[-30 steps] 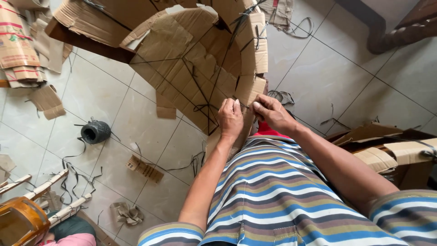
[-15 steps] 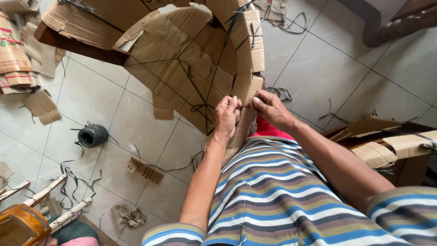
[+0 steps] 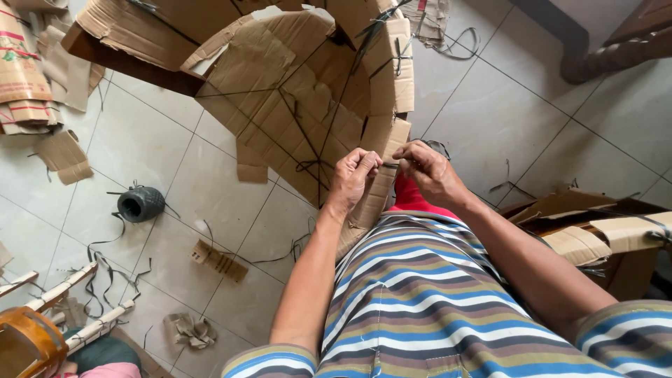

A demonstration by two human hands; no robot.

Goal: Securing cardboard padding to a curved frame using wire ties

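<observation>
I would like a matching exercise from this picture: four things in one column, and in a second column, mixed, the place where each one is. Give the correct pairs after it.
Things:
1. spool of dark string
2. cardboard frame
3. left hand
4. open cardboard box

Places:
A. at the right edge, beside the right arm
B. on the floor tiles at the left, apart from the hands
C. gripping the lower edge of the cardboard frame
D. standing in front of the person, crossed by dark string

Pairs: 1-B, 2-D, 3-C, 4-A
</observation>
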